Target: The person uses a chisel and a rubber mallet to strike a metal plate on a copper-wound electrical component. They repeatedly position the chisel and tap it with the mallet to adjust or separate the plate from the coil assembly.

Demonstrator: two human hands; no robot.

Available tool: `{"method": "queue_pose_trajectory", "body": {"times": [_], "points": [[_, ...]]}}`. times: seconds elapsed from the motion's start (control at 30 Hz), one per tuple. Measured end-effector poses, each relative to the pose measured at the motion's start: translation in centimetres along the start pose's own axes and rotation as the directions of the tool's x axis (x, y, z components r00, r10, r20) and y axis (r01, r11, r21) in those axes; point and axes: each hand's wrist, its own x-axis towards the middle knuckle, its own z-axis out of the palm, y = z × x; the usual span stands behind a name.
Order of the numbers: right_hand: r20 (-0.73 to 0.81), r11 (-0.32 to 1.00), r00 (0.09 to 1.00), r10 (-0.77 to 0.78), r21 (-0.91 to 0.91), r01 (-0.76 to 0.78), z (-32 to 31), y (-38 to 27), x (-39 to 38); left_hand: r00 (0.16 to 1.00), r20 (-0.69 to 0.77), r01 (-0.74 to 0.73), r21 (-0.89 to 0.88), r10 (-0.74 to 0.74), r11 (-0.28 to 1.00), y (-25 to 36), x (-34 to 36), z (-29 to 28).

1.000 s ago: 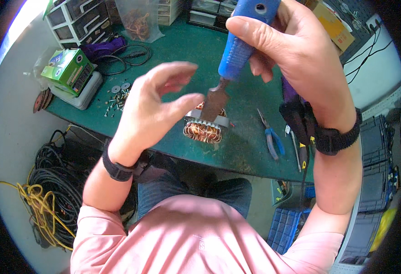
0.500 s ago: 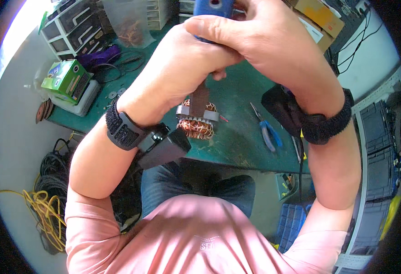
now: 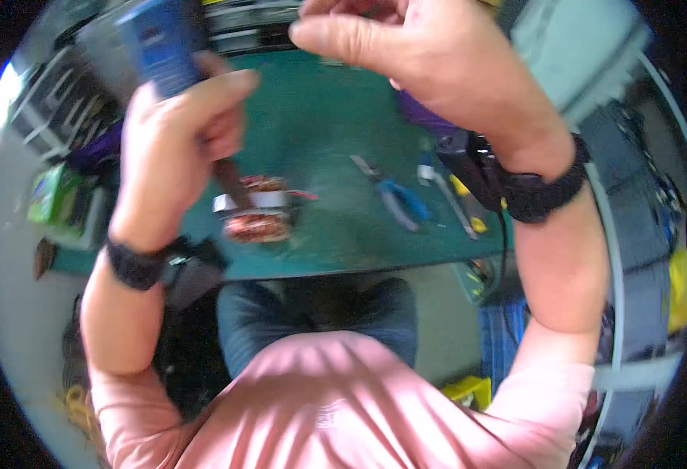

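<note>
Copper-wound core: pale metal band across middle, reddish-brown coils at twelve and six o'clock, blurred; on green bench, at nine o'clock of pliers. Blade tool: blue handle toward eleven o'clock, brown tip at band. Left hand: grip wrapped around tool. Right hand: grip half-open, holding nothing visible.

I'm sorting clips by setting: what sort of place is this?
Probably a repair workshop: blue-handled pliers and a copper-wound core lie on a green worktable, and the left hand grips a blue-handled tool.
</note>
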Motion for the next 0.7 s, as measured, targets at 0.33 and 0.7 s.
{"method": "queue_pose_trajectory", "body": {"times": [0.33,0.7], "points": [[-0.357,0.395,0.729,0.585,-0.659,-0.640,-7.6,18.6,-23.1,1.000,0.025,-0.013,-0.085,0.015,0.996,-0.9,0.6,0.1],[-0.436,0.351,0.676,0.594,-0.616,-0.705,-8.4,23.7,-29.3,0.999,0.036,-0.018,-0.089,0.021,0.996,-0.2,0.8,-0.1]]}}
